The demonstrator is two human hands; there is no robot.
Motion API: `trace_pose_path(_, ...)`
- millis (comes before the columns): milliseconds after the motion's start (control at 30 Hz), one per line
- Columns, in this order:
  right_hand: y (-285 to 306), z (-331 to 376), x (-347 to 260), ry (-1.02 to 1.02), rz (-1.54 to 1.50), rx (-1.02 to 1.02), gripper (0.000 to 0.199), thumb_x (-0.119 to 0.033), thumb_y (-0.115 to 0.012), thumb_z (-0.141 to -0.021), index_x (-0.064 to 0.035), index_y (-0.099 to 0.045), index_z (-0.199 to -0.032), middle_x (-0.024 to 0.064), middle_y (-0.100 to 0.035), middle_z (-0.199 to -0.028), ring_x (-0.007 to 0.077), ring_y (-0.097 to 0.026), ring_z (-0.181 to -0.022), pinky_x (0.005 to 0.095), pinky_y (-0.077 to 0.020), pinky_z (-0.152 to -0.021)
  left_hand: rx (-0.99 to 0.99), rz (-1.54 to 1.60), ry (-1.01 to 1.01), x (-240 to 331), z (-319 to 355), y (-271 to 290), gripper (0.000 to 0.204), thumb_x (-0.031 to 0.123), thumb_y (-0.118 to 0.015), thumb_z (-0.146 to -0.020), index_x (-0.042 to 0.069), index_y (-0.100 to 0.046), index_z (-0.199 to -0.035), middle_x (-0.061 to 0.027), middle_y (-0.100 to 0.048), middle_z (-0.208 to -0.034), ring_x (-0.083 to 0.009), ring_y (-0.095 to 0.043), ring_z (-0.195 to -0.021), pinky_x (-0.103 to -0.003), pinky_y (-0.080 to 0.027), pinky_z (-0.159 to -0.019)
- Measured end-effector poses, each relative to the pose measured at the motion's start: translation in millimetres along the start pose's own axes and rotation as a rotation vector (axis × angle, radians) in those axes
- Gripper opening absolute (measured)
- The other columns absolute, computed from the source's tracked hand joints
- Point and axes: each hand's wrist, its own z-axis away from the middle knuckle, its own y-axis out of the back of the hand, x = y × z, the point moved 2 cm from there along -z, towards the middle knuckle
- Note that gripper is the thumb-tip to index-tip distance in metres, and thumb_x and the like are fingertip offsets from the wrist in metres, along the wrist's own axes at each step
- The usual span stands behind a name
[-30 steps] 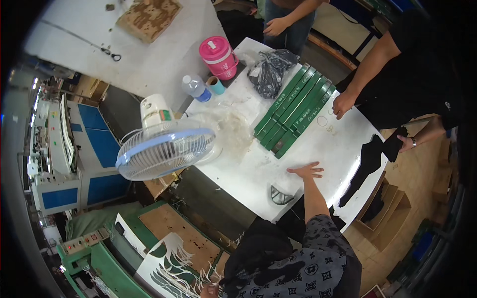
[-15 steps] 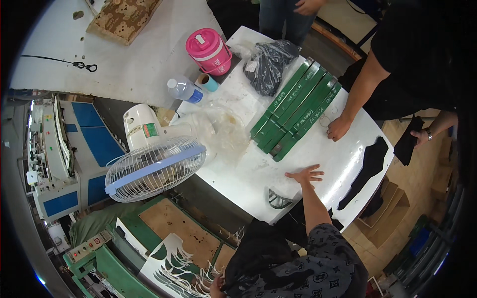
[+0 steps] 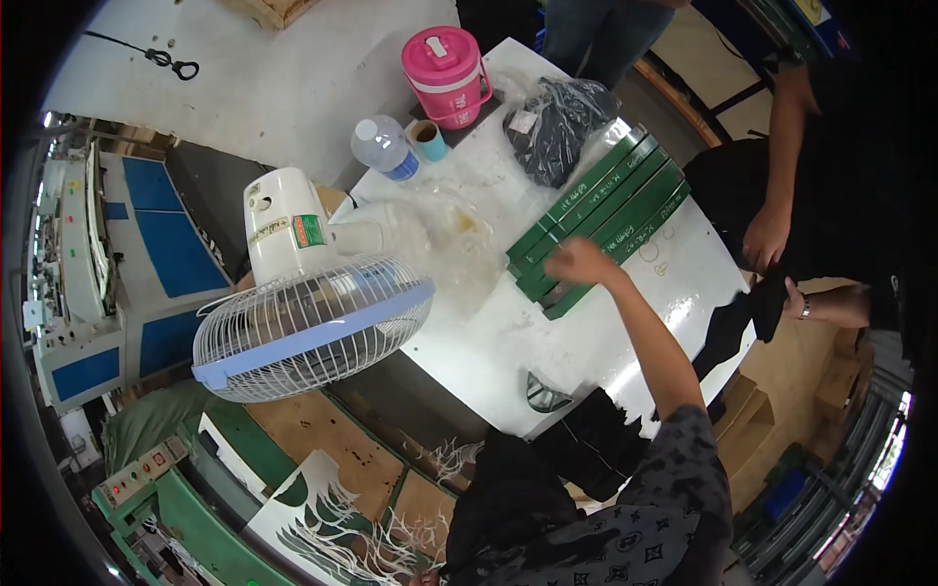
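Note:
My right hand (image 3: 578,262) reaches over the lower ends of several long green bars (image 3: 606,220) with pale handwriting, lying side by side on the white table (image 3: 479,366). Its fingers look curled against the bars; whether they grip one is hidden. Only a sliver of my left hand (image 3: 426,578) shows at the bottom edge, fingers out of sight. A small dark curved piece with mesh (image 3: 547,393) lies at the near table edge, beside black cloth (image 3: 596,444). Across the table, a co-worker's hand (image 3: 795,298) with a watch holds a black fabric piece (image 3: 728,327).
A white fan (image 3: 313,327) stands left of the table. Clear plastic (image 3: 454,244), a water bottle (image 3: 384,148), a blue cardboard tube (image 3: 428,142), a pink jug (image 3: 445,78) and a bagged black bundle (image 3: 557,132) sit toward the back. Green machinery (image 3: 186,503) is at lower left.
My right hand has left the bare tabletop, moving up and left onto the green bars, its spread fingers now curled. The co-worker's near hand has drawn back right; the black fabric has been lifted.

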Motion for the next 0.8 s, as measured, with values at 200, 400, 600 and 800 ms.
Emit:
trace_pose_path(200,46,-141,9,-0.322,0.484,0.578,0.128,-0.063,-0.082,-0.077,0.0074,-0.017,-0.162,0.0322,-0.016,-0.169,0.0477,-0.023,-0.156,0.0495,-0.0293,-0.125,-0.049,-0.079,0.115,55,2,14,0.060,0.033,-0.063,-0.107,0.009,-0.043,-0.158,-0.0158,-0.059,-0.138,-0.0278,-0.060,-0.120,-0.042,-0.054,-0.100)
trace_pose_path(400,0,-172,-23,-0.541,0.598,0.363,0.157,-0.085,-0.077,-0.063,0.0097,-0.004,-0.163,0.0352,-0.001,-0.170,0.0535,-0.010,-0.157,0.0546,-0.0192,-0.127,0.081,-0.039,0.093,17,-25,26,0.063,0.042,-0.072,-0.100,0.008,-0.053,-0.149,-0.0141,-0.068,-0.121,-0.0260,-0.067,-0.109,-0.041,-0.056,-0.085)
trace_pose_path(600,-3,-164,-26,-0.509,0.540,0.348,0.159,-0.089,-0.075,-0.061,0.0079,-0.004,-0.164,0.0341,0.002,-0.171,0.0522,-0.010,-0.158,0.0551,-0.0210,-0.126,0.027,-0.270,-0.089,58,-22,26,0.059,0.044,-0.068,-0.102,0.010,-0.056,-0.148,-0.0160,-0.068,-0.128,-0.0316,-0.067,-0.112,-0.044,-0.054,-0.092)
trace_pose_path(800,-13,-141,-20,-0.367,0.065,0.145,0.126,-0.074,-0.082,-0.069,0.0060,-0.039,-0.156,0.0280,-0.040,-0.162,0.0392,-0.040,-0.151,0.0495,-0.0316,-0.123,0.117,-0.140,-0.172,45,-38,39,0.060,0.044,-0.066,-0.103,0.004,-0.056,-0.147,-0.0210,-0.064,-0.139,-0.0338,-0.064,-0.121,-0.046,-0.052,-0.102)
